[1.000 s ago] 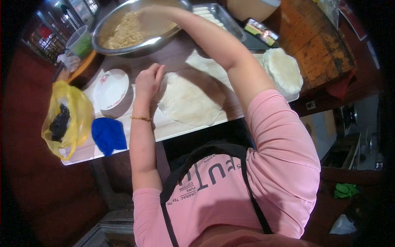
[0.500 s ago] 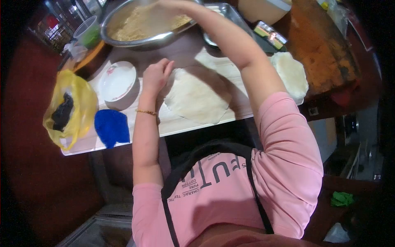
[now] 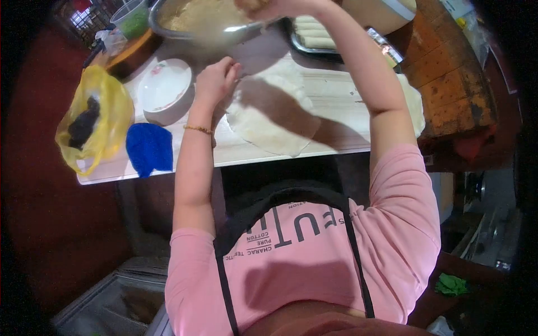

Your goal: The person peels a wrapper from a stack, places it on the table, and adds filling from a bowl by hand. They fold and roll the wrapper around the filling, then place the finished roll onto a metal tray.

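Observation:
A round sheet of pale rolled dough [image 3: 274,126] lies on the light board. Beside its upper left edge, my left hand [image 3: 216,81] rests with its fingers loosely curled and nothing visible in them. My right hand [image 3: 277,8] is raised at the top of the view, near the rim of a large metal bowl [image 3: 216,39]. Its fingers close round a brownish clump of shredded filling [image 3: 250,4]. More of the same shredded filling [image 3: 193,15] lies in the bowl, which the frame's top cuts off.
A white bowl [image 3: 164,84], a blue cloth-like piece [image 3: 148,148] and a yellow plastic bag [image 3: 112,120] are at the left. A tray of pale rolls [image 3: 311,35] and a phone [image 3: 386,47] stand back right. Another dough sheet [image 3: 413,103] is partly behind my right arm.
My right hand has come out over the bowl's near right rim with a clump of filling. My left hand stays beside the dough. The view has shifted slightly.

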The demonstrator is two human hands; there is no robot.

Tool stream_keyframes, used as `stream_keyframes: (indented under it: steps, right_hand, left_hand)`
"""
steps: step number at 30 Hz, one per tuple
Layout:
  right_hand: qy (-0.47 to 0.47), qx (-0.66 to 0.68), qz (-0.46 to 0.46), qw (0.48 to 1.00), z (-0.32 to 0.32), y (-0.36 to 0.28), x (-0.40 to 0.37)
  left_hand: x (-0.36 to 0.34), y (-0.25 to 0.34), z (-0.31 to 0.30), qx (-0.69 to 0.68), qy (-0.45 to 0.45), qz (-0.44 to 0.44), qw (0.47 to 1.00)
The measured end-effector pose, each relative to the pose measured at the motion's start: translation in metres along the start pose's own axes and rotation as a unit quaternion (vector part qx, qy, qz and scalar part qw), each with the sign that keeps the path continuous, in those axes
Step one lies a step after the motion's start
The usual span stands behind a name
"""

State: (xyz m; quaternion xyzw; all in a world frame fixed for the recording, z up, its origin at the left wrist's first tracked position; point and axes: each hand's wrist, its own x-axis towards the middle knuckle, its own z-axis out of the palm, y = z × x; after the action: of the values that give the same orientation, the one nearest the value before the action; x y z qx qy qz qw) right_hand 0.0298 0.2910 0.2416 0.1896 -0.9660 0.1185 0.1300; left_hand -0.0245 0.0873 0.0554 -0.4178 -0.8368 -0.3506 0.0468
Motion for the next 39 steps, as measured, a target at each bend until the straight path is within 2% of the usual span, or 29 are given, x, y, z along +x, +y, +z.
stream_keyframes:
  steps: [3, 6, 8, 9, 10, 12, 13, 15, 16, 18, 20, 23, 25, 26, 28, 29, 31, 32, 35, 37, 38, 39]
  right_hand:
    - [-0.057, 0.111, 0.023, 0.992, 0.041, -0.004, -0.040]
    - [-0.122, 0.052, -0.017, 0.991, 0.072, -0.022, -0.072]
    - [-0.152, 0.024, 0.033, 0.988, 0.096, -0.034, -0.091]
    - [-0.144, 0.026, 0.026, 0.989, 0.108, -0.032, -0.101]
    - [-0.143, 0.026, 0.022, 0.989, 0.112, -0.035, -0.105]
    - [-0.147, 0.037, 0.029, 0.988, 0.120, -0.039, -0.111]
    - [-0.141, 0.033, 0.015, 0.989, 0.117, -0.042, -0.113]
    - [-0.128, 0.074, 0.028, 0.989, 0.106, -0.047, -0.121]
    - [-0.113, 0.113, 0.045, 0.986, 0.099, -0.051, -0.123]
    - [-0.089, 0.109, 0.028, 0.990, 0.100, -0.040, -0.129]
    - [-0.065, 0.104, 0.015, 0.992, 0.112, -0.026, -0.134]
    - [-0.068, 0.090, 0.036, 0.993, 0.128, -0.015, -0.140]
    - [-0.084, 0.117, 0.065, 0.987, 0.127, -0.013, -0.143]
    - [-0.083, 0.118, 0.064, 0.987, 0.125, -0.015, -0.146]
    - [-0.009, 0.131, 0.045, 0.990, 0.120, -0.021, -0.152]
    - [-0.008, 0.131, 0.045, 0.990, 0.121, -0.022, -0.154]
    - [0.008, 0.105, 0.054, 0.993, 0.124, -0.024, -0.156]
    - [0.010, 0.105, 0.056, 0.993, 0.126, -0.025, -0.157]
    - [0.049, 0.124, 0.015, 0.991, 0.130, -0.032, -0.161]
    - [0.014, 0.150, 0.074, 0.986, 0.127, -0.038, -0.161]
    - [0.014, 0.151, 0.074, 0.986, 0.123, -0.040, -0.160]
    - [-0.008, 0.171, 0.096, 0.981, 0.119, -0.043, -0.158]
  left_hand:
    - [-0.002, 0.001, 0.001, 0.001, 0.005, -0.013, 1.000]
    - [-0.002, -0.008, 0.008, -0.009, 0.043, -0.011, 0.999]
    - [-0.003, -0.006, 0.008, -0.045, 0.080, -0.017, 0.996]
    - [-0.005, -0.003, 0.006, -0.097, 0.059, -0.054, 0.992]
    - [-0.006, 0.002, 0.004, -0.094, 0.062, -0.055, 0.992]
    - [-0.012, 0.013, 0.001, -0.283, -0.008, -0.023, 0.959]
    - [-0.017, 0.020, 0.000, -0.281, -0.006, -0.025, 0.959]
    - [-0.027, 0.034, -0.002, -0.202, -0.084, 0.065, 0.974]
    - [-0.031, 0.037, 0.000, -0.200, -0.082, 0.064, 0.974]
    - [-0.038, 0.041, 0.007, -0.118, -0.109, 0.112, 0.981]
    - [-0.040, 0.042, 0.010, -0.128, -0.104, 0.110, 0.980]
    - [-0.037, 0.043, 0.010, -0.077, -0.154, 0.110, 0.979]
    - [-0.043, 0.048, 0.005, -0.089, -0.163, 0.043, 0.982]
    - [-0.045, 0.048, 0.005, -0.088, -0.163, 0.043, 0.982]
    - [-0.048, 0.042, 0.005, -0.134, -0.167, 0.038, 0.976]
    - [-0.049, 0.040, 0.005, -0.133, -0.168, 0.038, 0.976]
    - [-0.047, 0.039, 0.005, -0.140, -0.115, 0.139, 0.974]
    - [-0.047, 0.040, 0.007, -0.139, -0.117, 0.141, 0.973]
    - [-0.051, 0.049, 0.009, -0.160, -0.115, 0.122, 0.973]
    - [-0.052, 0.060, 0.006, -0.108, -0.149, 0.085, 0.979]
    - [-0.052, 0.067, 0.003, -0.108, -0.149, 0.085, 0.979]
    - [-0.053, 0.074, 0.000, -0.120, -0.161, 0.036, 0.979]
